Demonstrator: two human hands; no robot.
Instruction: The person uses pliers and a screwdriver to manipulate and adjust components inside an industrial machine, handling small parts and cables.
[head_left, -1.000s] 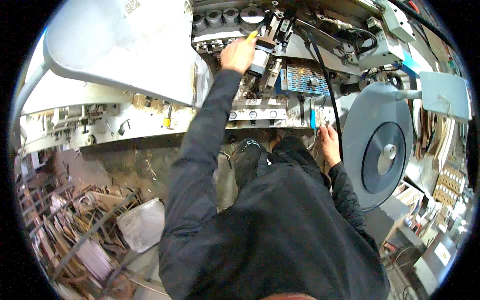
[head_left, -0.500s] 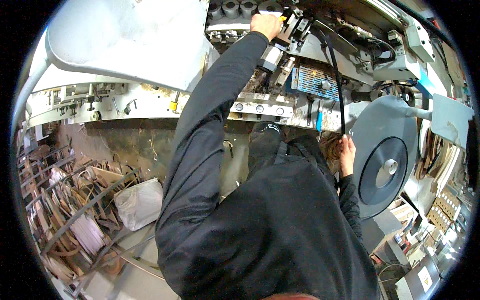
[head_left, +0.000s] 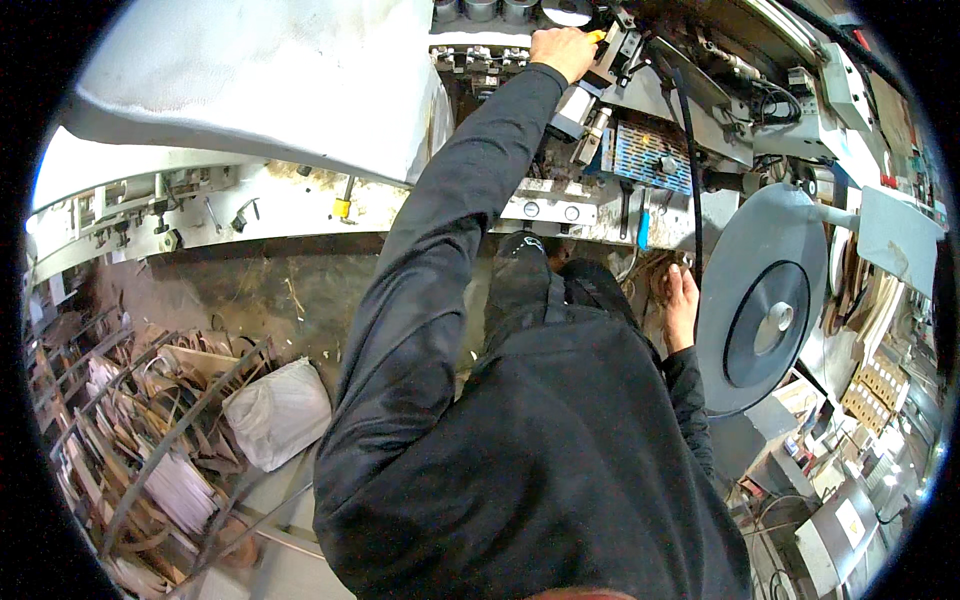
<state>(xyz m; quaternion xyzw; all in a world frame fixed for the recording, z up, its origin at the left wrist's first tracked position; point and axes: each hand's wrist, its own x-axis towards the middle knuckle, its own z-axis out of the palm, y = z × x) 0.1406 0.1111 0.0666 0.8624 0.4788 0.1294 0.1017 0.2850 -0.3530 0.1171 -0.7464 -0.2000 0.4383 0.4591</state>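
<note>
My left hand (head_left: 565, 52) reaches far over the machine, its fingers closed at a small yellow-orange piece (head_left: 597, 36) beside a metal clamp block (head_left: 622, 45). The kind of that piece does not show. A long black edging strip (head_left: 690, 150) comes down from the feed plate, past a blue slotted plate (head_left: 655, 155), toward the large grey reel disc (head_left: 768, 240). My right hand (head_left: 681, 308) is low, just left of the strip and the disc, fingers stretched upward. Its fingertips appear beside the strip rather than around it.
A white machine hood (head_left: 260, 80) covers the upper left. Tools lie along the machine's front ledge, including a blue-handled one (head_left: 643, 230). A rack of strips and offcuts (head_left: 160, 430) stands at lower left beside a white wrapped bundle (head_left: 277, 412). Two gauges sit on the front panel (head_left: 550, 212).
The black strip, earlier ending at my right fingers, now runs past them on the right. My right hand's fingers have come off it. My left hand keeps its place at the clamp; the view has shifted.
</note>
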